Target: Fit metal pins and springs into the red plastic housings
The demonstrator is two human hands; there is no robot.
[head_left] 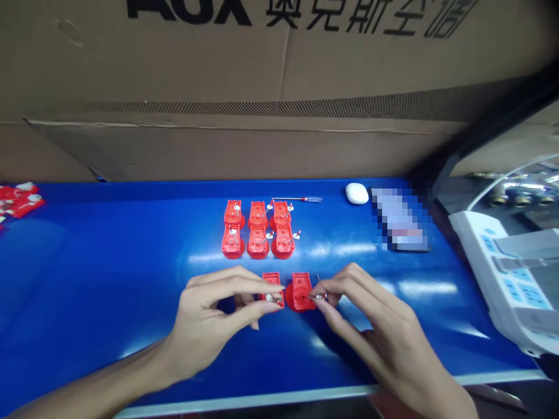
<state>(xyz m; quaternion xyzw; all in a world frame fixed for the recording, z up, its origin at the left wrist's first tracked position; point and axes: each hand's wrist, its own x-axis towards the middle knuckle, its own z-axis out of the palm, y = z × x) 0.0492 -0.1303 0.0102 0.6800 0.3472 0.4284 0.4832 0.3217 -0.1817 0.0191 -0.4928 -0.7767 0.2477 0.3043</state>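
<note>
Two red plastic housings stand side by side near the front of the blue table. At the left housing (271, 280), my left hand (213, 305) pinches a small white-and-metal part (273, 298) between thumb and fingertips. My right hand (367, 326) pinches another small metal part (320, 297) at the right edge of the right housing (301, 288). Fingertips hide most of both parts, so their exact kind is unclear. Farther back, several like red housings (258, 240) stand in two rows, each with a small white-and-metal piece on or beside it.
A screwdriver (305, 199) lies behind the rows. To its right are a white rounded case (357, 193) and a pixelated flat object (404, 224). Red and white pieces (20, 201) lie at far left. A white machine (502, 279) stands at right; cardboard (244, 151) walls the back.
</note>
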